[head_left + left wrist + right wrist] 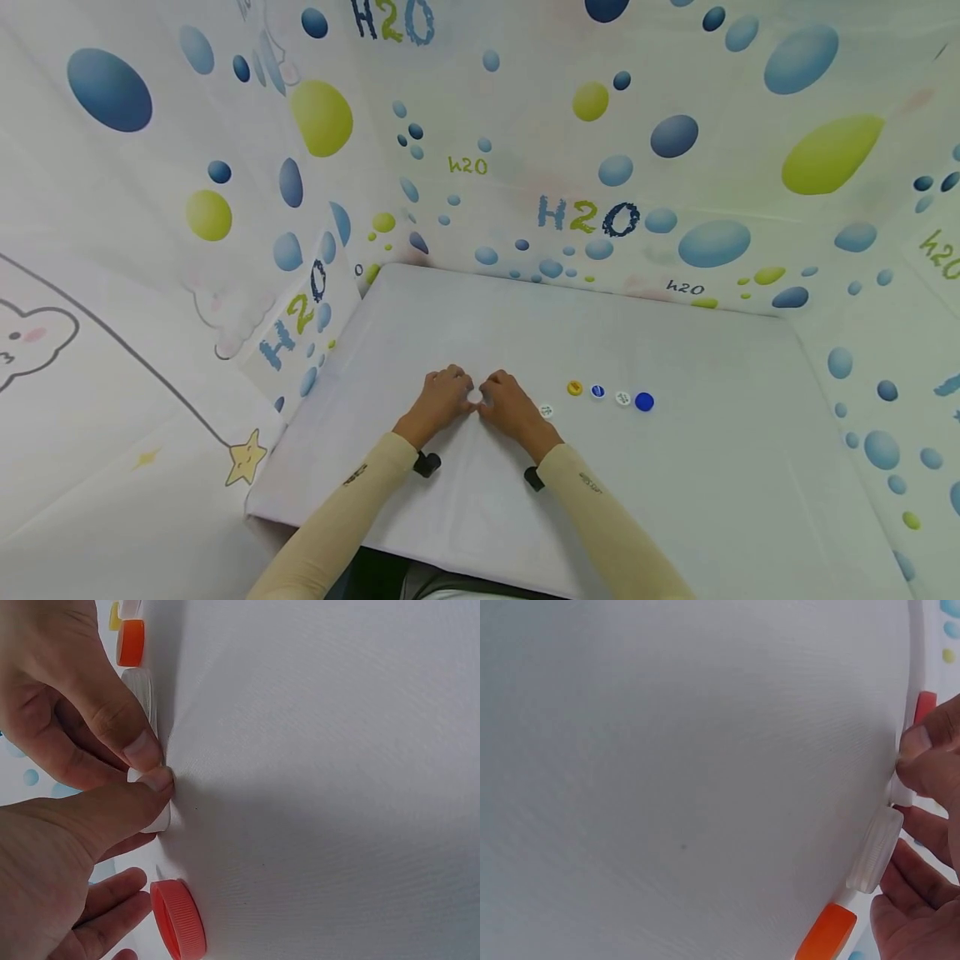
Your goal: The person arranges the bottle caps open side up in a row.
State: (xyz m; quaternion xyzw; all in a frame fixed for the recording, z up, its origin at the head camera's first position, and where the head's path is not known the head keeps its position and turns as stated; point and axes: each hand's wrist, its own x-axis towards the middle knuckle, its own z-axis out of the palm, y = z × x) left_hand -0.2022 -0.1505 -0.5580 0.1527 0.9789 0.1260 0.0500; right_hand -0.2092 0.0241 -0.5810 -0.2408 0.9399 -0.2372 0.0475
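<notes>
My left hand [446,397] and right hand [512,407] meet over the table, with a white bottle cap [475,397] between them. Thumb and fingers of each hand pinch its edge, the thumb tips close together in the left wrist view. Beside the left fingers stands a red bottle cap [178,921], hidden from the head camera. A clear ribbed cap [875,850] sits just by the right fingers. Past it comes an orange cap [827,934].
To the right, the row goes on with a blue-and-white cap [597,391], another white cap [623,398] and a dark blue cap [644,402]. A white cloth covers the table [712,492]. Printed curtains [525,108] rise behind it and at the sides.
</notes>
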